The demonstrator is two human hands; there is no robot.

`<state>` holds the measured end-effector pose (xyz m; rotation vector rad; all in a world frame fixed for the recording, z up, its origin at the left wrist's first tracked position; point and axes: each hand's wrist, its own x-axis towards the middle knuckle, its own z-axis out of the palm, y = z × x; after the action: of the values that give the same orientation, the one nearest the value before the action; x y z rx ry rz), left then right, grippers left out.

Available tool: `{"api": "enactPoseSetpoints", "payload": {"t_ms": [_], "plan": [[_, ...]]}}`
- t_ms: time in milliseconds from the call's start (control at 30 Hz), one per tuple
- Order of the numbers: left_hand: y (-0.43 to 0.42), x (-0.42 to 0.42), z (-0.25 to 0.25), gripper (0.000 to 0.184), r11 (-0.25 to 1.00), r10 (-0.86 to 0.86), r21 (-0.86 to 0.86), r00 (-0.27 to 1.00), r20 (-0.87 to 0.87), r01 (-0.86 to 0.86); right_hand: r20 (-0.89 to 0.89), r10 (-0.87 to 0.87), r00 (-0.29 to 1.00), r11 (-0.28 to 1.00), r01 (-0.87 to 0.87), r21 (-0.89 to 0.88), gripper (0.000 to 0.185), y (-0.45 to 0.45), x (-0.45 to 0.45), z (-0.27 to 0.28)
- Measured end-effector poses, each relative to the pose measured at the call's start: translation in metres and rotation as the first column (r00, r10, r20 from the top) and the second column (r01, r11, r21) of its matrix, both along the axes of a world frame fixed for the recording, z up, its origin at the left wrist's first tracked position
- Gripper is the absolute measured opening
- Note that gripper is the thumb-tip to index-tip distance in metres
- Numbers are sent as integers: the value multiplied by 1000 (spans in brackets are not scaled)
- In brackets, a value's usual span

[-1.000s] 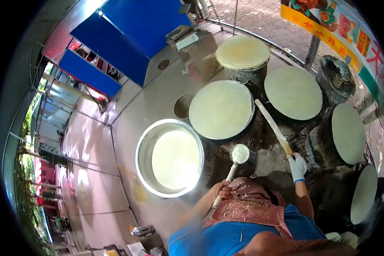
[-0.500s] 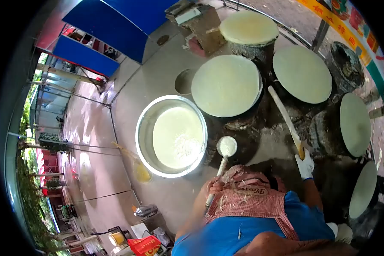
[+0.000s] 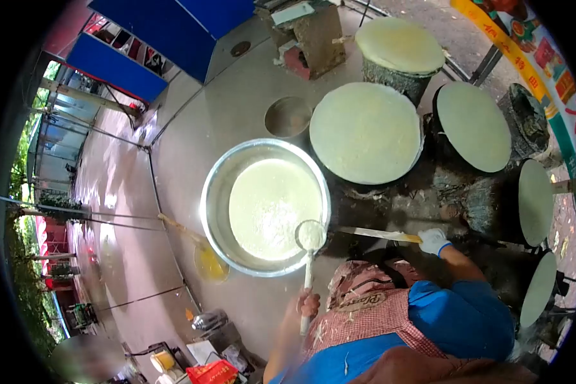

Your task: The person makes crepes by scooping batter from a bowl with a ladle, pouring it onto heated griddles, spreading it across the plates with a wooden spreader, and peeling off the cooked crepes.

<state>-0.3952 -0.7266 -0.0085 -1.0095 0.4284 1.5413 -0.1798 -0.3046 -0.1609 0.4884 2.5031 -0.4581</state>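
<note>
My left hand (image 3: 308,302) is closed round the handle of a ladle (image 3: 310,235), whose bowl, coated with pale batter, is over the near right rim of a large metal basin (image 3: 216,240). Pale batter (image 3: 272,205) fills much of the basin. In a white glove, my right hand (image 3: 434,241) grips the yellowish end of a long flat wooden scraper (image 3: 377,234). The scraper points left, its far end close to the basin's right side. Beyond it lies a round griddle covered by a pale batter sheet (image 3: 365,133).
More covered round griddles stand at the back (image 3: 400,45), the right (image 3: 473,127), the far right (image 3: 536,203) and lower right (image 3: 539,289). An open drum (image 3: 523,121) is behind them. A round pan (image 3: 288,117) lies beyond the basin. A metal flask (image 3: 209,319) is at lower left.
The ladle has moved from right of the basin to over its rim. My right hand has swung the scraper from pointing away to pointing left toward the basin. The view has shifted.
</note>
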Motion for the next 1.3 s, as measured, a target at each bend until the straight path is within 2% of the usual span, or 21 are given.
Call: {"api": "enactPoseSetpoints", "payload": {"t_ms": [67,167,267,333,400,433,500,667,700,733,800,867,933,967,1000,1033,1067,1100,1167,1267,1300], "plan": [[-5,1,-17,32,987,-61,150,996,63,51,69,-42,997,999,42,3,28,6,-10,-12],[15,-2,-41,32,926,-206,345,972,113,156,47,-129,990,990,132,-47,32,6,-3,11],[60,-8,-51,34,873,-326,425,934,145,238,32,-261,965,961,263,-85,33,3,41,12],[87,-20,-52,34,828,-432,453,891,139,331,62,-437,897,892,441,-97,35,-8,79,12],[114,-34,-53,35,766,-550,467,826,122,441,-138,-582,801,812,582,-43,34,-38,129,0],[130,-40,-54,35,723,-615,474,780,114,502,-78,-663,744,747,665,-10,31,-54,144,17],[162,-50,-58,36,614,-744,481,662,87,626,-110,-813,571,573,819,14,29,-100,174,28],[242,-53,-72,38,214,-972,478,233,20,852,-197,-980,-35,-27,999,-44,29,-246,180,54],[253,-47,-70,39,142,-989,492,144,34,859,-308,-941,-137,-135,990,-28,31,-284,180,22],[264,-37,-70,39,58,-998,504,41,44,862,-329,-910,-252,-256,966,-30,30,-317,161,44],[286,-9,-61,40,-69,-992,524,-113,53,849,-390,-827,-405,-429,903,-29,27,-373,151,24],[292,21,-55,40,-194,-961,528,-269,69,827,-338,-739,-584,-613,790,-26,26,-430,137,21],[287,52,-53,41,-299,-911,544,-405,84,784,-386,-516,-765,-795,596,-118,27,-484,125,33],[280,72,-46,42,-330,-885,548,-453,103,769,-327,-399,-857,-887,451,-98,30,-507,121,71],[275,89,-40,42,-361,-860,552,-498,116,752,-398,-274,-876,-935,339,-101,36,-537,120,49],[266,106,-38,42,-391,-833,558,-539,123,732,-416,-89,-905,-972,170,-162,47,-558,116,77],[258,122,-36,43,-423,-804,559,-579,131,713,-346,118,-931,-939,8,-344,59,-584,114,97],[249,137,-37,43,-452,-778,559,-614,134,695,-402,253,-880,-940,-125,-318,58,-610,111,98],[231,167,-52,44,-526,-724,501,-671,160,687,-450,422,-787,-895,-281,-347,49,-666,110,106],[160,216,-19,44,-474,-713,485,-644,278,734,-510,555,-658,-831,-464,-306,43,-754,108,105],[142,230,-31,43,-484,-682,560,-690,240,673,-553,580,-598,-809,-506,-301,42,-782,110,101]]}}
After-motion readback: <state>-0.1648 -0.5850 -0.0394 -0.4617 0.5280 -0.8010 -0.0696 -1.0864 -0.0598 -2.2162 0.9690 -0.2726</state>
